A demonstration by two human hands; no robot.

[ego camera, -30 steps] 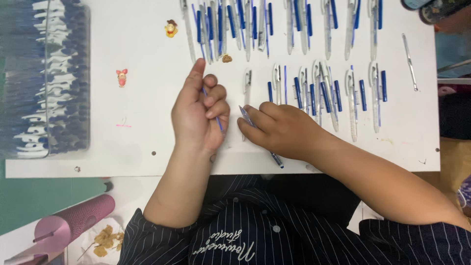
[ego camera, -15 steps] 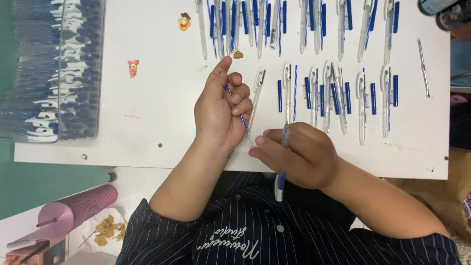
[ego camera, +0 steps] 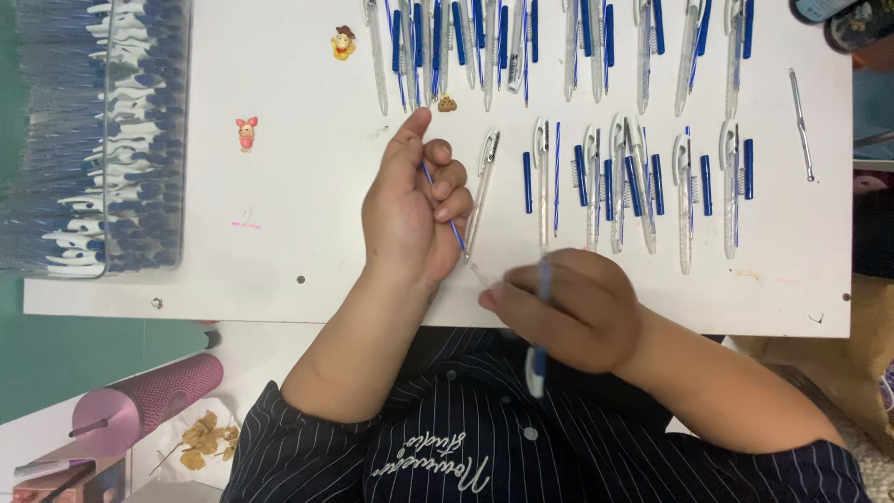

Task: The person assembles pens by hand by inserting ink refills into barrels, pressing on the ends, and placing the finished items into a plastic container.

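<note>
I see my left hand (ego camera: 410,210) resting on the white counter (ego camera: 279,214), fingers curled shut around a thin blue pen refill (ego camera: 445,210). My right hand (ego camera: 568,312) hovers at the counter's near edge, closed on a blue pen barrel (ego camera: 540,326) that looks blurred. Rows of clear barrels and blue caps (ego camera: 633,177) lie just beyond; a tray of pens (ego camera: 102,140) sits far left.

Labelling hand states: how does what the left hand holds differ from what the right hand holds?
The left hand pinches a thin blue ink refill, bare and slanting over the white table; the right hand grips a thicker blue and white pen body, motion-blurred. The refill lies over the table, while the pen body pokes off its near edge towards the person's striped shirt. Both are pen parts.
</note>
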